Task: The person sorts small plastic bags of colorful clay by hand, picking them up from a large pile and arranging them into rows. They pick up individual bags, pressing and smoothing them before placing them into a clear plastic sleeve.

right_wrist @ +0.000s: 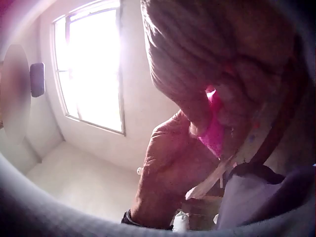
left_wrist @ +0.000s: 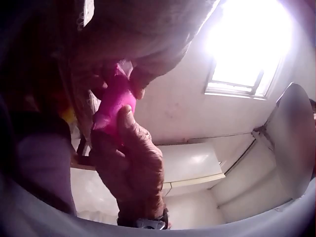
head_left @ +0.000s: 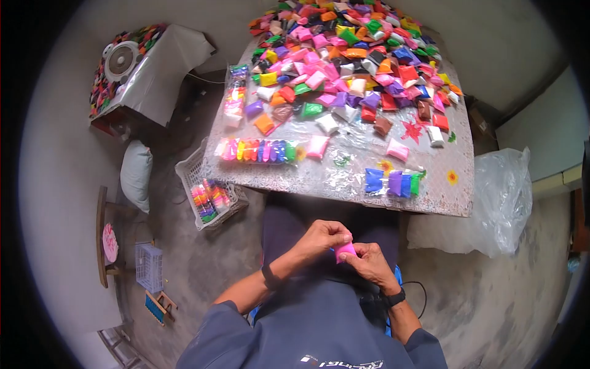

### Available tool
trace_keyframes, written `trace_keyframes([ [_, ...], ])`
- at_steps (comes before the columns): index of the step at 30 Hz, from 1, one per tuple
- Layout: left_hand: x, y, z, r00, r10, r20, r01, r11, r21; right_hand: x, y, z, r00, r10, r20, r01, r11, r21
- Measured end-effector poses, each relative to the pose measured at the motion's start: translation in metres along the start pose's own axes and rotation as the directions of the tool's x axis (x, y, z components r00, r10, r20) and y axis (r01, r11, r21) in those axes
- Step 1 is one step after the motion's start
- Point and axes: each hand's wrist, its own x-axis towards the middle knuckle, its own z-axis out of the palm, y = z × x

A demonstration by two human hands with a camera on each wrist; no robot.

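Observation:
Between my two hands, above the lap, is a small bright pink packet (head_left: 345, 251), soft-looking and in a wrapper. My left hand (head_left: 324, 237) pinches its upper end between thumb and fingers. Lower down, my right hand (head_left: 369, 263) grips the other end, the thumb lying along its face. In the left wrist view the packet (left_wrist: 117, 98) stretches between both hands, with a clear wrapper end sticking out at the top. The right wrist view shows only a strip of pink packet (right_wrist: 213, 128); fingers hide the rest.
A table (head_left: 295, 178) ahead carries a large heap of colourful packets (head_left: 344, 55). Near its front edge lie a long filled clear bag (head_left: 255, 151) and a shorter one (head_left: 393, 183). A white crate (head_left: 236, 206) stands left; a big plastic bag (head_left: 501, 197) stands right.

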Motion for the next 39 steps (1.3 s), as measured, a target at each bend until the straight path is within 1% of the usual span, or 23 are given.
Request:
trace_keyframes([
  [3, 0.001, -0.002, -0.003, 0.998, -0.016, -0.054, 0.018, 0.999, 0.040, 0.002, -0.001, 0.005, 1.000, -0.012, -0.006, 0.012, 1.000, 0.020],
  [6, 0.004, -0.007, -0.003, 0.995, -0.047, -0.086, 0.043, 0.998, -0.044, 0.003, 0.000, 0.006, 1.000, -0.015, -0.005, 0.015, 0.999, 0.037],
  [8, 0.005, -0.010, -0.001, 0.995, -0.057, -0.088, 0.041, 0.984, -0.171, 0.002, -0.001, 0.004, 1.000, -0.008, 0.000, 0.008, 0.999, 0.033],
  [9, 0.006, -0.009, -0.001, 0.994, -0.056, -0.093, 0.039, 0.984, -0.171, 0.000, -0.005, 0.003, 1.000, -0.002, 0.004, 0.001, 1.000, 0.019],
  [11, 0.007, -0.008, -0.001, 0.994, -0.059, -0.088, 0.045, 0.988, -0.146, -0.001, -0.006, 0.001, 1.000, 0.006, 0.012, -0.007, 1.000, 0.003],
  [13, 0.008, -0.010, 0.000, 0.994, -0.063, -0.085, 0.050, 0.988, -0.144, -0.001, -0.005, 0.001, 0.999, -0.030, 0.014, 0.030, 0.999, 0.032],
  [15, 0.009, -0.010, 0.000, 0.995, -0.065, -0.082, 0.054, 0.989, -0.141, -0.003, -0.006, 0.003, 1.000, -0.014, -0.003, 0.014, 0.998, 0.065],
  [17, 0.008, -0.009, 0.000, 0.993, -0.005, -0.119, 0.005, 1.000, 0.005, -0.004, -0.005, 0.003, 1.000, 0.003, -0.021, -0.001, 0.995, 0.099],
  [18, 0.008, -0.010, -0.001, 0.993, -0.004, -0.122, 0.005, 1.000, 0.005, -0.004, -0.003, 0.001, 0.999, -0.012, -0.031, 0.014, 0.998, 0.055],
  [20, 0.007, -0.016, -0.003, 0.989, 0.069, -0.132, -0.059, 0.995, 0.078, -0.004, 0.004, -0.003, 0.999, -0.028, -0.033, 0.028, 1.000, 0.011],
  [21, 0.006, -0.017, -0.004, 0.988, 0.071, -0.138, -0.060, 0.995, 0.077, -0.003, 0.008, -0.006, 1.000, 0.013, -0.022, -0.013, 1.000, -0.014],
  [23, 0.006, -0.018, -0.006, 0.995, 0.053, -0.088, -0.056, 0.998, -0.029, -0.001, 0.009, -0.005, 0.999, 0.047, -0.005, -0.048, 0.998, -0.045],
  [24, 0.008, -0.021, -0.007, 0.994, 0.058, -0.094, -0.061, 0.998, -0.029, -0.001, 0.008, -0.005, 0.998, 0.049, -0.029, -0.050, 0.998, -0.040],
  [26, 0.012, -0.025, -0.009, 0.986, 0.072, -0.152, -0.060, 0.995, 0.080, 0.001, 0.008, -0.003, 0.998, 0.047, -0.049, -0.049, 0.998, -0.039],
  [27, 0.011, -0.024, -0.008, 0.985, 0.075, -0.156, -0.063, 0.995, 0.079, 0.001, 0.010, -0.002, 0.995, 0.006, -0.098, -0.009, 1.000, -0.029],
  [28, 0.009, -0.023, -0.006, 0.948, 0.174, -0.268, -0.119, 0.971, 0.209, 0.001, 0.011, 0.000, 0.988, -0.033, -0.148, 0.031, 0.999, -0.019],
  [29, 0.007, -0.022, -0.004, 0.889, 0.282, -0.361, -0.155, 0.927, 0.342, 0.002, 0.013, 0.000, 0.989, -0.033, -0.146, 0.030, 0.999, -0.020],
  [30, 0.003, -0.017, -0.001, 0.889, 0.282, -0.362, -0.155, 0.927, 0.341, 0.004, 0.014, 0.001, 0.979, -0.062, -0.192, 0.059, 0.998, -0.020],
  [32, -0.008, -0.008, 0.004, 0.753, 0.492, -0.437, -0.171, 0.788, 0.592, 0.006, 0.014, 0.003, 0.967, -0.089, -0.238, 0.086, 0.996, -0.019],
  [33, -0.012, -0.009, 0.006, 0.755, 0.489, -0.437, -0.169, 0.789, 0.591, 0.007, 0.011, 0.004, 0.962, -0.100, -0.256, 0.092, 0.995, -0.044],
  [35, -0.019, -0.011, 0.012, 0.727, 0.568, -0.386, -0.261, 0.748, 0.610, 0.011, 0.004, 0.006, 0.954, -0.102, -0.281, 0.087, 0.994, -0.065],
  [36, -0.024, -0.005, 0.015, 0.739, 0.573, -0.355, -0.269, 0.734, 0.624, 0.013, 0.000, 0.008, 0.954, -0.126, -0.272, 0.110, 0.991, -0.072],
  [39, -0.023, -0.008, 0.017, 0.742, 0.547, -0.388, -0.281, 0.779, 0.560, 0.018, -0.003, 0.011, 0.960, -0.128, -0.249, 0.128, 0.992, -0.017],
])
